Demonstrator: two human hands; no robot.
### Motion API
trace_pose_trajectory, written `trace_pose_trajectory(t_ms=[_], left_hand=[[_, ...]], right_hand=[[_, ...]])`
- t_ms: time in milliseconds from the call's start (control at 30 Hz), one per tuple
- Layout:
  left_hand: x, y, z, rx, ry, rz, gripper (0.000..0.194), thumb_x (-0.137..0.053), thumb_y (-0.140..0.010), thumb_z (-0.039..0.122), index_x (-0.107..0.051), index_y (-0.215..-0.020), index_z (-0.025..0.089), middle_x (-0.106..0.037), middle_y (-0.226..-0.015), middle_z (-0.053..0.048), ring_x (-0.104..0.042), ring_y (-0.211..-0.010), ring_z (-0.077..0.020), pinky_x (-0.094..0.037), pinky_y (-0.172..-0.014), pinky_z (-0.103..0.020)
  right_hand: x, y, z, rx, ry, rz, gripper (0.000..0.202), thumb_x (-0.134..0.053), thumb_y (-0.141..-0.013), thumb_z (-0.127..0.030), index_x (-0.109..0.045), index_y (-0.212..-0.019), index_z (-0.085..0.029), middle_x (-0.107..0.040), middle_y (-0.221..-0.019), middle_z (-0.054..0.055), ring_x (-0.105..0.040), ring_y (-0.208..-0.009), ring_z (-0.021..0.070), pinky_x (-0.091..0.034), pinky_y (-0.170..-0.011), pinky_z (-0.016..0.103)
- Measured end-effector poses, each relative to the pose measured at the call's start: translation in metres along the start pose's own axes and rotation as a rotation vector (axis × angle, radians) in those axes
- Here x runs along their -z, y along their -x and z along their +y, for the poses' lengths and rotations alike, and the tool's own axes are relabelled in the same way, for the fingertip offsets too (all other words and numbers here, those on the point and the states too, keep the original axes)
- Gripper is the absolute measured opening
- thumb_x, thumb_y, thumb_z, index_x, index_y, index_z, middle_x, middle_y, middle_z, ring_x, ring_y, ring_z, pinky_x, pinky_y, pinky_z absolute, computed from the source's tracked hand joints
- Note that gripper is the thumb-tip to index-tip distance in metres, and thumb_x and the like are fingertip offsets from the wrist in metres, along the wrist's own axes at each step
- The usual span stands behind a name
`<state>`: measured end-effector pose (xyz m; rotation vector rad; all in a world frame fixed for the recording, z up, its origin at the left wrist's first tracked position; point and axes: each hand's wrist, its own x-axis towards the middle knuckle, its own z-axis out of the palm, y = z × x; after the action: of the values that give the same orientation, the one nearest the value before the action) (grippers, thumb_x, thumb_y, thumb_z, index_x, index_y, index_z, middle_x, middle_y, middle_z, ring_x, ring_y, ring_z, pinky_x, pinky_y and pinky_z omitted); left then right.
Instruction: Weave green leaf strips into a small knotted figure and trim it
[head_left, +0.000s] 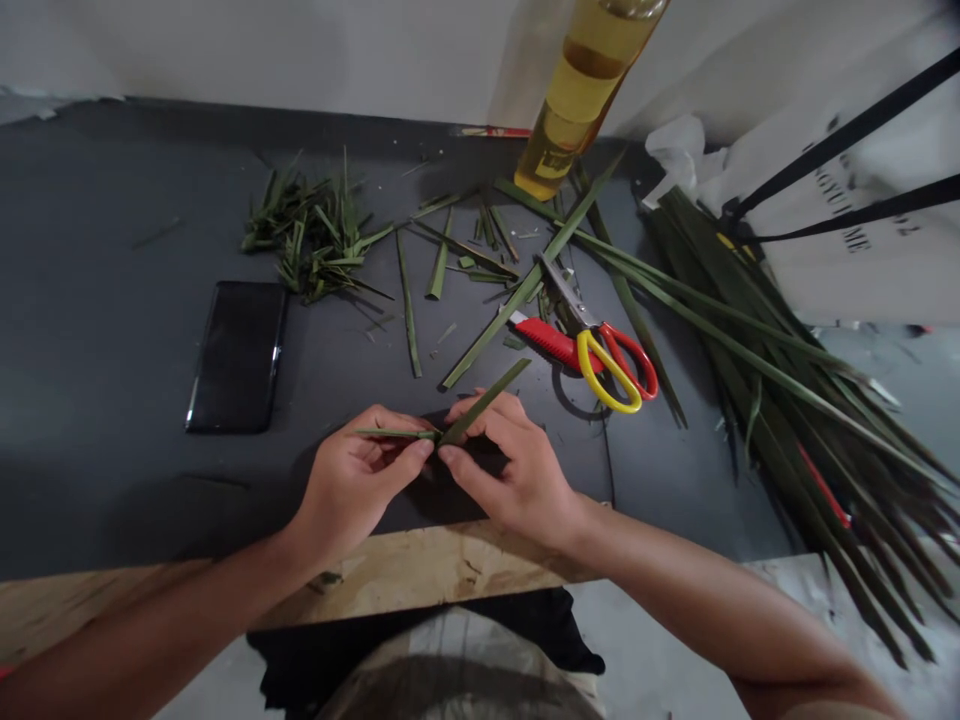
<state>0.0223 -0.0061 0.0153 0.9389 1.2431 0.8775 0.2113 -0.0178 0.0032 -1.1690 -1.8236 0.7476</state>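
Near the front edge of the dark table, my left hand and my right hand meet, thumbs almost touching. Between them is a green leaf strip. Its wide end slants up to the right past my right fingers, and a thin part runs left across my left fingers. My left hand pinches the thin part near the join. My right thumb and fingers are closed on the wide part beside the join. Scissors with yellow and red handles lie beyond my right hand, over a red cutter.
A black phone lies at the left, below a pile of folded leaf pieces. Cut strips are scattered mid-table. A bottle of yellow liquid stands at the back. Long leaves and a white bag are at the right.
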Motion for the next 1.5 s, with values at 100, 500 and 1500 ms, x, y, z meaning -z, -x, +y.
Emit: trace_pose_trajectory(t_ms=[100, 500, 1500], left_hand=[[0.000, 0.000, 0.000, 0.020, -0.012, -0.004, 0.016, -0.091, -0.070, 0.027, -0.077, -0.076, 0.021, -0.078, -0.079, -0.004, -0.073, -0.071, -0.0182, -0.061, -0.068, -0.027], [0.006, -0.002, -0.002, 0.059, -0.019, -0.033, 0.023, -0.092, -0.066, 0.026, -0.076, -0.080, 0.021, -0.078, -0.077, -0.002, -0.073, -0.073, -0.0191, -0.060, -0.070, -0.027], [0.001, 0.002, 0.004, 0.055, -0.018, -0.119, 0.011, -0.090, -0.069, 0.023, -0.080, -0.068, 0.018, -0.078, -0.071, -0.002, -0.070, -0.070, -0.0188, -0.056, -0.066, -0.026]], right_hand=[[0.001, -0.001, -0.001, -0.023, -0.029, -0.006, 0.015, -0.065, -0.096, -0.020, -0.056, -0.085, -0.024, -0.073, -0.088, 0.002, -0.068, -0.087, 0.0198, -0.053, -0.092, 0.041], [0.014, -0.003, -0.005, -0.217, -0.275, -0.153, 0.009, -0.070, -0.099, -0.027, -0.065, -0.092, -0.022, -0.074, -0.094, 0.003, -0.070, -0.089, 0.0174, -0.055, -0.085, 0.032], [0.012, -0.004, 0.004, -0.201, -0.328, -0.181, 0.010, -0.081, -0.088, -0.023, -0.074, -0.095, -0.020, -0.073, -0.087, 0.001, -0.067, -0.075, 0.0129, -0.056, -0.068, 0.025]])
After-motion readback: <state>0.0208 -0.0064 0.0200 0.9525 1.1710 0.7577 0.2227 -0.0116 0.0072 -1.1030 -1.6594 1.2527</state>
